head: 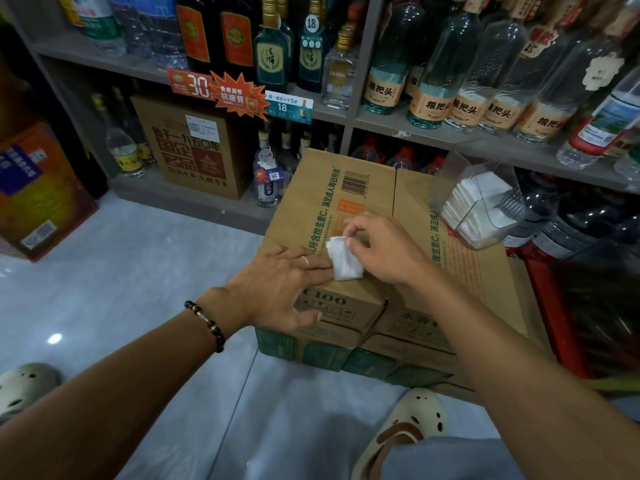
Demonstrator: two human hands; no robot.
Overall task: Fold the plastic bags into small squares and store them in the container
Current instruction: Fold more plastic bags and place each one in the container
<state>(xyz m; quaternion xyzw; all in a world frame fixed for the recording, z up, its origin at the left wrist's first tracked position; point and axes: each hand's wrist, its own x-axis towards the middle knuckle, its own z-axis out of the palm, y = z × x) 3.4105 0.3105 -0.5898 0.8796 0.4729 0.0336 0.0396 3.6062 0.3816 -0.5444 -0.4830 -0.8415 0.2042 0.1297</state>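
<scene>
Folded plastic bag [344,260] lies on cardboard box [363,209], flat left hand [277,289] pressing it, right hand [377,247] pinching its corner.

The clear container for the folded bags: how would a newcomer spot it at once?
Start at the big cardboard box on the floor before the liquor shelves. On its far right corner stands a clear plastic container, the only see-through box there, stacked with white folded squares.
</scene>
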